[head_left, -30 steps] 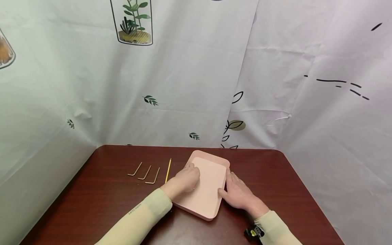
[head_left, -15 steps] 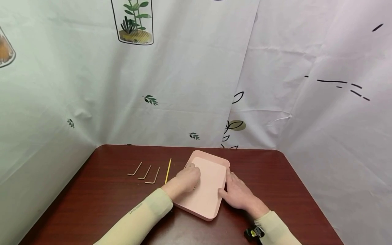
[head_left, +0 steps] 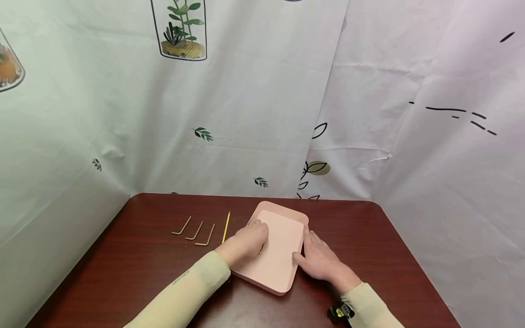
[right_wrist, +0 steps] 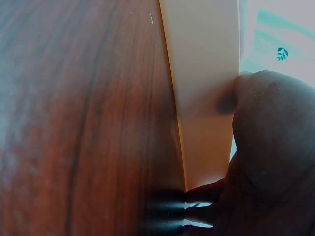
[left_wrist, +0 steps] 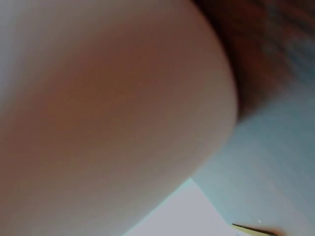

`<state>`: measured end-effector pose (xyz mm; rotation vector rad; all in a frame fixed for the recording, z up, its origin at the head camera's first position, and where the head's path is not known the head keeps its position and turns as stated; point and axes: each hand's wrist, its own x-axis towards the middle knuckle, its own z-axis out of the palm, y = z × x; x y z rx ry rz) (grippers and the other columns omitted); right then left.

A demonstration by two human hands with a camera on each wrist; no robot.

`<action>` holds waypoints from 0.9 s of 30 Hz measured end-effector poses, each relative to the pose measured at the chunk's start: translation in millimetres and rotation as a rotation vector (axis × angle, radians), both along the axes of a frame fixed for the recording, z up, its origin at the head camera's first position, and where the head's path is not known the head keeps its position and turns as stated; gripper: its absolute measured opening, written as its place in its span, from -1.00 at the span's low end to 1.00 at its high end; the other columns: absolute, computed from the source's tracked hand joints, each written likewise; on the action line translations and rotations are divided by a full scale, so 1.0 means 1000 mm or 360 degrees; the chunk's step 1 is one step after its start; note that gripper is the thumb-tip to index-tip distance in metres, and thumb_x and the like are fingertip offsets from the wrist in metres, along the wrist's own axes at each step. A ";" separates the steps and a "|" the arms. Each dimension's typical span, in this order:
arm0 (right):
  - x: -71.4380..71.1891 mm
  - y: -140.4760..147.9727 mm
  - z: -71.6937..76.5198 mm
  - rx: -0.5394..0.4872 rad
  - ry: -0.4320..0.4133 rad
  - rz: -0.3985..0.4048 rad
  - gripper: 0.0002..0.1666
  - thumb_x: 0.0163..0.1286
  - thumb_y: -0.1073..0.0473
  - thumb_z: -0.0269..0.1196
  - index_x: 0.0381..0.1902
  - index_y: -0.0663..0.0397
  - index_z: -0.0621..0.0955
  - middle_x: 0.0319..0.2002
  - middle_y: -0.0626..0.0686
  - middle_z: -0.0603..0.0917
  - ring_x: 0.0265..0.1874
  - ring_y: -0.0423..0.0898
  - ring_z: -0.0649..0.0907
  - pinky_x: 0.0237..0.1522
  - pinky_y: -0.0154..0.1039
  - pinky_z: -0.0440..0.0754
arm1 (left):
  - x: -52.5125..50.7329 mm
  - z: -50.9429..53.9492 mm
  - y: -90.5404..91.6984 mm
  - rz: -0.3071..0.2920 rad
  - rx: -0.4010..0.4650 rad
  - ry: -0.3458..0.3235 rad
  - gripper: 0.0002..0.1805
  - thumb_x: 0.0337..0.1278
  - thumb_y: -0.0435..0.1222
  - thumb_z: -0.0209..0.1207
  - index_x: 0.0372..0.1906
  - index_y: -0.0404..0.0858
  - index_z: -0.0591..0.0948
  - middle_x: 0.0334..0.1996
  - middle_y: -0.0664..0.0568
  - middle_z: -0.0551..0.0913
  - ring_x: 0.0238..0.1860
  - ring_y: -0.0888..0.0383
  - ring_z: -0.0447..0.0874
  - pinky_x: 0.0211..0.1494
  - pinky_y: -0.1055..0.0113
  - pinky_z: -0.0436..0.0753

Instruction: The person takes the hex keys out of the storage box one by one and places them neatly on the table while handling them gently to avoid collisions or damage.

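Observation:
In the head view a pale pink rectangular tray [head_left: 283,246] lies turned at an angle on the table. My left hand [head_left: 248,237] reaches over its left rim, with the fingers curled down against the tray floor. A thin tan edge shows under that hand; what it belongs to is hidden. The left wrist view is mostly filled by a blurred hand [left_wrist: 113,118]. My right hand [head_left: 320,257] lies along the tray's right side, its fingers extended against the outer wall. Its thumb [right_wrist: 251,93] touches the upper edge of that wall in the right wrist view.
Left of the tray, a yellow pencil [head_left: 226,227] lies partly behind my left forearm. Further left are three L-shaped hex keys [head_left: 209,235] side by side. The dark red wooden table [head_left: 135,269] is enclosed by a white printed curtain [head_left: 254,100].
Both hands and the tray stay almost where they were. The left hand shows only a tiny shift, and the head view has drifted slightly.

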<state>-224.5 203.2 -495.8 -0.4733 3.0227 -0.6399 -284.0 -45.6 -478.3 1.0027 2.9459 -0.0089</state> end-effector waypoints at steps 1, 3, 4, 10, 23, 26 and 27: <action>0.000 0.000 0.000 -0.0003 0.0005 0.0002 0.11 0.56 -0.02 0.22 0.71 0.58 0.00 0.65 0.54 0.24 0.65 0.46 0.29 0.57 0.32 0.34 | 0.000 0.000 0.000 0.0007 0.0012 -0.0012 -0.92 0.53 -0.40 0.23 -0.20 -0.31 0.63 -0.37 -0.07 0.49 -0.29 0.10 0.39 -0.21 0.18 0.63; 0.000 0.000 0.000 -0.0013 0.0009 0.0005 0.11 0.56 -0.01 0.22 0.71 0.58 0.00 0.65 0.54 0.24 0.65 0.47 0.29 0.57 0.33 0.34 | 0.000 0.001 -0.001 0.0011 0.0024 -0.0029 -0.90 0.56 -0.39 0.22 -0.21 -0.29 0.63 -0.38 -0.06 0.49 -0.29 0.10 0.39 -0.22 0.19 0.63; 0.000 0.000 -0.001 -0.0012 0.0007 0.0006 0.11 0.57 -0.01 0.22 0.71 0.58 0.00 0.65 0.54 0.23 0.65 0.47 0.29 0.58 0.33 0.33 | 0.000 0.001 -0.001 0.0003 0.0020 -0.0029 -0.89 0.55 -0.40 0.22 -0.23 -0.28 0.64 -0.38 -0.06 0.50 -0.29 0.11 0.39 -0.21 0.19 0.62; 0.000 0.000 -0.001 -0.0007 0.0004 0.0009 0.11 0.57 -0.01 0.21 0.71 0.58 -0.01 0.65 0.54 0.23 0.65 0.47 0.29 0.58 0.33 0.33 | 0.001 0.004 -0.002 0.0000 0.0067 -0.0069 -0.80 0.62 -0.37 0.20 -0.28 -0.26 0.65 -0.39 -0.04 0.51 -0.30 0.10 0.42 -0.22 0.18 0.63; 0.000 0.000 -0.002 -0.0001 0.0002 -0.0001 0.11 0.56 -0.01 0.21 0.71 0.58 0.01 0.65 0.54 0.24 0.65 0.46 0.29 0.58 0.32 0.33 | 0.005 0.006 -0.003 0.0047 0.0158 -0.0068 -0.74 0.75 -0.30 0.08 -0.21 -0.30 0.64 -0.40 -0.05 0.50 -0.29 0.08 0.45 -0.11 0.10 0.69; 0.000 0.000 -0.003 -0.0002 0.0004 -0.0002 0.10 0.56 -0.01 0.21 0.71 0.58 0.01 0.65 0.53 0.24 0.65 0.45 0.29 0.58 0.31 0.34 | 0.005 0.006 -0.003 0.0047 0.0153 -0.0074 -0.72 0.76 -0.29 0.07 -0.22 -0.29 0.64 -0.41 -0.04 0.50 -0.29 0.08 0.45 -0.08 0.11 0.67; 0.000 0.000 -0.003 -0.0004 0.0002 -0.0003 0.10 0.56 -0.01 0.21 0.71 0.58 0.01 0.65 0.53 0.24 0.65 0.45 0.29 0.58 0.31 0.34 | 0.005 0.006 -0.003 0.0044 0.0150 -0.0078 -0.70 0.77 -0.28 0.06 -0.24 -0.28 0.64 -0.41 -0.03 0.50 -0.29 0.08 0.45 -0.07 0.11 0.66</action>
